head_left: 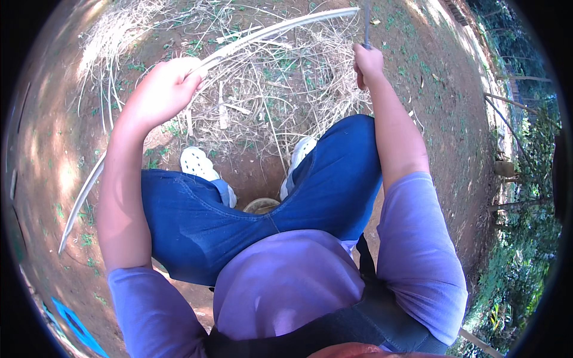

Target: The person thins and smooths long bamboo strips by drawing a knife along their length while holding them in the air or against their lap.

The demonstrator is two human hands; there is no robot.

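Observation:
My left hand [164, 92] is closed around a long, pale, split strip [277, 28] that looks like bamboo or cane. From that grip the strip bows away to the far right, and its other end passes behind my left forearm and comes out low at the left. In my right hand [367, 64] is the handle of a knife [366, 25], with its narrow dark blade pointing away from me. The strip's far tip appears beside the blade; whether they touch I cannot tell.
Pale shavings and thin strips [256, 89] litter the brown earth [436, 113] beyond my feet. My white clogs [197, 164] rest on the ground below my blue trousers. Between my legs shows part of a round seat [261, 206]. Green plants and poles [519, 155] line the right side.

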